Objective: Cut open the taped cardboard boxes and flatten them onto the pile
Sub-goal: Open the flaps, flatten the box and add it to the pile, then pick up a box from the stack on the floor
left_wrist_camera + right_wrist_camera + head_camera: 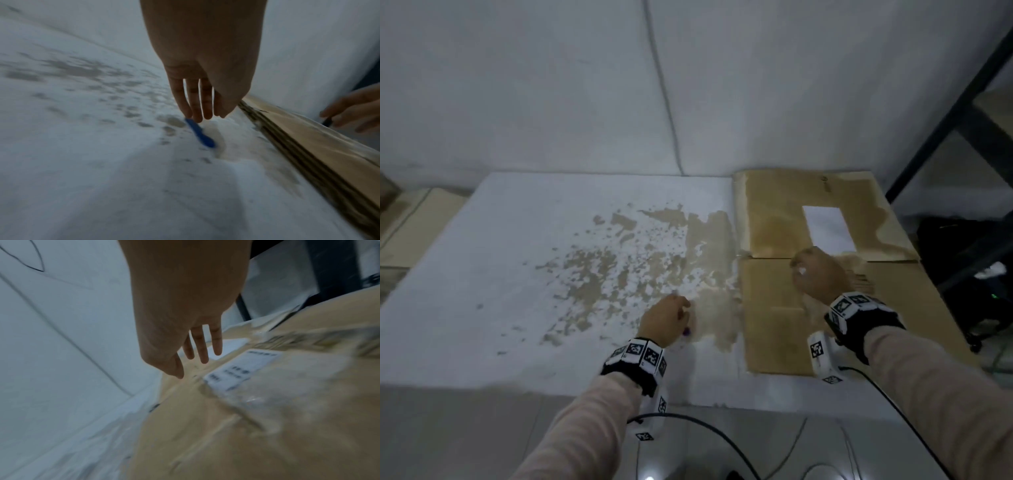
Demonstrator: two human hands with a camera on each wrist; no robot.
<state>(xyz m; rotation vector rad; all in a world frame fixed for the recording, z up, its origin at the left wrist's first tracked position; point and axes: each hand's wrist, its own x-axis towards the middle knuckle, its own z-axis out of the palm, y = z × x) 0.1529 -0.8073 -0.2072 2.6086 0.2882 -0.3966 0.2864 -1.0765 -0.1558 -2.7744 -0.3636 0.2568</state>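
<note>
A pile of flattened brown cardboard [784, 322] lies on the right part of the worn white table [482, 274], with a white label [828, 228] on its far sheet. My right hand [815, 274] hovers over the pile's middle seam with its fingers straight [202, 356], holding nothing; a small printed label [240, 369] lies just beyond them. A blue cutter [200, 133] lies flat on the table just left of the pile's layered edge [308, 138]. My left hand [202, 116] reaches down with straight fingers, and its fingertips touch the cutter's far end [686, 331].
The white tabletop is scuffed to brown patches [592, 274] in its middle. A white wall [551, 85] backs the table. A dark metal rack [962, 113] stands at the right, more cardboard [410, 222] sits at the far left, and cables [722, 438] trail below the front edge.
</note>
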